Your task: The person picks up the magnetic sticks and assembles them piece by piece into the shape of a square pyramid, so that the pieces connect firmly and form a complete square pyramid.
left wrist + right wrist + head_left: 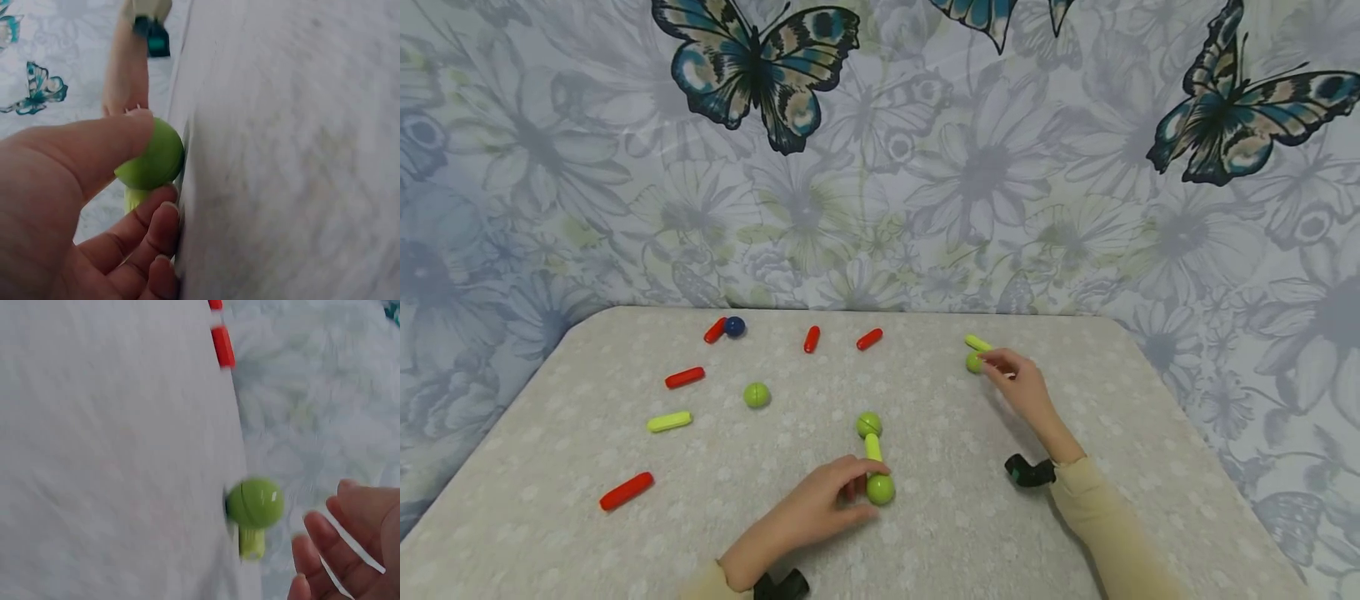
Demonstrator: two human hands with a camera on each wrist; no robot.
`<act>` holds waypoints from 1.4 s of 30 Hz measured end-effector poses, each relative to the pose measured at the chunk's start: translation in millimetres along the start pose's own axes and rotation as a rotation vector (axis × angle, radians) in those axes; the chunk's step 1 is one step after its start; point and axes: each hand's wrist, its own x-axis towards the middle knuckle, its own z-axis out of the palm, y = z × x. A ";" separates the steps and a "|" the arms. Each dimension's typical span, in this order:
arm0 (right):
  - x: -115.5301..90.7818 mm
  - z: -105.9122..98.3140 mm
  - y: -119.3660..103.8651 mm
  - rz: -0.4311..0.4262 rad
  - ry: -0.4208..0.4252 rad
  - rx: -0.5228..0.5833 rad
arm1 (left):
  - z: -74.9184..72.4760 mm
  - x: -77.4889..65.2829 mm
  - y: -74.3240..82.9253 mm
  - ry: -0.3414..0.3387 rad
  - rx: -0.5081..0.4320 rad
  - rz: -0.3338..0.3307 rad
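My left hand (823, 500) has its thumb and index finger about a green ball (881, 490) near the middle front of the table. A short yellow-green stick (873, 447) runs from that ball to a second green ball (869, 424). In the left wrist view, thumb and fingertips lie on either side of the ball (156, 156). My right hand (1018, 387) is at the back right, its fingers loosely bent beside another green ball (973, 362). A gap shows between those fingers and the ball (256, 503) in the right wrist view. A yellow-green stick (977, 342) lies just behind it.
Red sticks lie at the left front (627, 492), left (685, 377) and back (869, 339). A dark blue ball (735, 327) touches or nearly touches another red stick (715, 331). A lone green ball (757, 395) and a yellow-green stick (669, 422) are left of centre.
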 end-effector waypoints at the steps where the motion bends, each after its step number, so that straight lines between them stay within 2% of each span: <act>1: 7.1 -2.3 6.6 0.028 0.033 -0.011 | 0.0 0.0 -0.5 0.004 0.005 -0.003; 4: 24.4 -5.7 23.2 0.129 0.079 -0.052 | 1.3 -0.4 -1.8 0.008 0.026 -0.018; 9: 43.9 -1.6 42.4 0.242 0.043 -0.134 | 5.0 -1.2 -2.4 0.013 0.046 -0.037; 17: 55.4 4.1 48.5 0.209 -0.015 -0.171 | 4.2 -1.1 -0.8 0.044 0.056 -0.054; 20: 55.5 1.6 49.7 0.212 -0.006 -0.179 | 4.2 -0.8 -0.3 0.046 0.045 -0.063; 23: 54.3 -2.0 42.4 0.225 0.047 -0.133 | 5.5 -0.5 0.4 0.053 0.032 -0.073; 26: 52.6 1.9 19.8 0.202 0.084 -0.056 | 6.5 -1.1 1.8 0.068 0.032 -0.073; 28: 49.5 11.5 -1.0 0.151 0.074 -0.007 | 6.6 -1.5 2.8 0.080 0.037 -0.071; 32: 37.0 44.8 -38.0 0.019 -0.048 0.059 | 6.3 -1.7 3.7 0.088 0.044 -0.069; 35: 24.7 72.6 -57.6 -0.052 -0.173 0.106 | 6.4 -1.3 3.7 0.083 0.041 -0.066; 38: 12.9 96.7 -71.3 -0.094 -0.285 0.139 | 6.5 -1.3 3.8 0.075 0.033 -0.063; 42: 1.4 116.4 -83.1 -0.125 -0.406 0.150 | 6.7 -1.2 4.3 0.074 0.035 -0.056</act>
